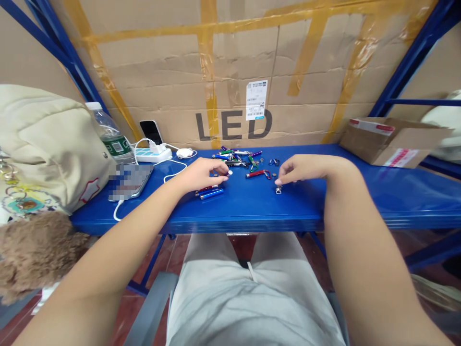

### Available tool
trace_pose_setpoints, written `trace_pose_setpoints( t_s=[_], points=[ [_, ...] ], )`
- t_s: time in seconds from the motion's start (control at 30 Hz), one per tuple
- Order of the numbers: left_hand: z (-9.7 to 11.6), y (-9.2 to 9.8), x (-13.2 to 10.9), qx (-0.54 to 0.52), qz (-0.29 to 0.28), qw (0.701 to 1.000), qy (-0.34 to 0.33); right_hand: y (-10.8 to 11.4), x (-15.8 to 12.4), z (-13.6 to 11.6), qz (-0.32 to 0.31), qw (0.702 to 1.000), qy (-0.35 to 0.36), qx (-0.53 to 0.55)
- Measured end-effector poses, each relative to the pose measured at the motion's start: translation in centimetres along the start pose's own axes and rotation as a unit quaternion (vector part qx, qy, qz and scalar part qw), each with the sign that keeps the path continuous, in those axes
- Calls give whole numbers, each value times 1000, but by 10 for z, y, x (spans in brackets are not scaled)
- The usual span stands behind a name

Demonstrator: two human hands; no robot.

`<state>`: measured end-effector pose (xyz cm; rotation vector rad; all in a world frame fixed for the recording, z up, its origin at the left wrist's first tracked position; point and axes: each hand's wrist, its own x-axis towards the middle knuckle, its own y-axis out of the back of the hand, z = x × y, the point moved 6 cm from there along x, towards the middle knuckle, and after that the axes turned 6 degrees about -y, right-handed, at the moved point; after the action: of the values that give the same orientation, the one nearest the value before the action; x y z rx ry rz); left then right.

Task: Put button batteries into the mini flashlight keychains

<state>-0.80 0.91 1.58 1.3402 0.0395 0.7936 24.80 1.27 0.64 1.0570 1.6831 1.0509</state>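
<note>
My left hand (203, 174) is over the table's middle with its fingers curled, and a small round whitish disc (230, 173) shows at the fingertips. Just below that hand lie a blue metal tube (212, 194) and a red tube (206, 188), side by side. My right hand (300, 169) pinches a small shiny metal piece (278, 190) low over the tabletop; its exact kind is too small to make out. Between the hands rests a red flashlight-like tube with a carabiner clip (257, 174). Behind it is a pile of coloured tubes and clips (234, 161).
A blue table (245, 206) stands against a big cardboard box (162, 72). On the left are a beige backpack (46, 144), a water bottle (117, 139), a phone (131, 182) and a power strip (144, 154) with white cables. An open carton (389, 144) sits at right.
</note>
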Motion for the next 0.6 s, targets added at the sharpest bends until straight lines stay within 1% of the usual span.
trace_pose_setpoints(
  t_s=[0.1,0.3,0.47,0.6],
  points=[
    [-1,-1,0,-7,-2,1000,-2,-3,2,1,-10,1000,-19,-12],
    [-2,-1,0,-2,1,1000,-4,-1,9,1,34,998,-52,4],
    [0,-1,0,-7,5,1000,-8,-4,13,-2,32,999,-38,-17],
    [1,-1,0,-10,1,1000,-9,-6,17,-3,47,998,-38,-18]
  ],
)
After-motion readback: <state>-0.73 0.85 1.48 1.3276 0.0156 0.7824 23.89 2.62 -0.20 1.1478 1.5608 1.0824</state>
